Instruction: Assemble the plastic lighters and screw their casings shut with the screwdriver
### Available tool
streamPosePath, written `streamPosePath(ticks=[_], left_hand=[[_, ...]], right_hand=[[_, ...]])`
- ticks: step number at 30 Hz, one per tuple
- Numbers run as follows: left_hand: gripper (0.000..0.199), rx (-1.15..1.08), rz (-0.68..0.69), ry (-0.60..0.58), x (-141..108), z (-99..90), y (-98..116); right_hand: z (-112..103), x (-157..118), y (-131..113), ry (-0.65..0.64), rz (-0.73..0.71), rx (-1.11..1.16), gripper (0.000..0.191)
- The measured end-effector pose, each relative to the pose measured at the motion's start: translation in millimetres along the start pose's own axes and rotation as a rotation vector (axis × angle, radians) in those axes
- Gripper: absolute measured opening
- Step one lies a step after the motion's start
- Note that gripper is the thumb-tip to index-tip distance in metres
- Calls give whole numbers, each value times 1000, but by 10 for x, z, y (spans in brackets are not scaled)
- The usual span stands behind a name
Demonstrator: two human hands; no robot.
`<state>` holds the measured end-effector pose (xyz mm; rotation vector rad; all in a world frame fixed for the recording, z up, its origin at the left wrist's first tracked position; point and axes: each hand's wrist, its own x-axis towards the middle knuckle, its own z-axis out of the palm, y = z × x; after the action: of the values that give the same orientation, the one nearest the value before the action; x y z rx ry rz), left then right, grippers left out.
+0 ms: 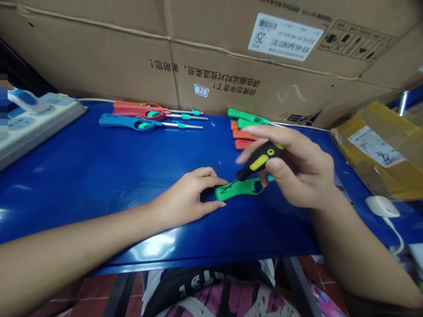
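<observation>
A green long-neck lighter [238, 189] lies flat on the blue table, its handle end towards the left. My left hand [190, 193] pinches that end between thumb and fingers. My right hand [297, 167] is closed around the black and yellow handle of a screwdriver [259, 162], held slanted over the lighter. The thin shaft points down-left to the dark slot in the lighter's handle; whether its tip sits inside the slot I cannot tell. My right hand partly covers the lighter's metal neck.
Red lighters [139, 109] and a blue lighter [128, 122] lie at the back left. More green lighters [244, 115] and orange lighters [243, 144] lie behind my right hand. A large cardboard box [132, 57] walls the back. A power strip [42, 119] stands left, a taped carton [390, 145] right.
</observation>
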<state>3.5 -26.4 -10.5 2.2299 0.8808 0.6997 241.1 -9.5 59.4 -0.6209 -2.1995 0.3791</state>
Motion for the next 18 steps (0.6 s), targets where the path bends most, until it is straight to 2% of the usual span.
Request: streamPosePath(ticks=[3,4,9,14,16,18], left_hand=[[32,-1,2,-7,3,-10,9],[31,-1,1,-8,3,-15,13],[29,2,-13,-10,11,-29,28],[30,4,-21,-20,15,-19,26],[31,5,-19,-19,12,-12,18],[34,8,-16,-12,8,-7,9]], right_hand=[[53,-3,-35,175,-100,-120,34],[71,-8,-50,191,-102,-150,36],[104,-25,-131,9,13,-110,47],[113,-13,-107,201,-162,-310,33],[108,-18,-88,174,-158,-295,29],[95,-24,-82,74,-84,-147,33]])
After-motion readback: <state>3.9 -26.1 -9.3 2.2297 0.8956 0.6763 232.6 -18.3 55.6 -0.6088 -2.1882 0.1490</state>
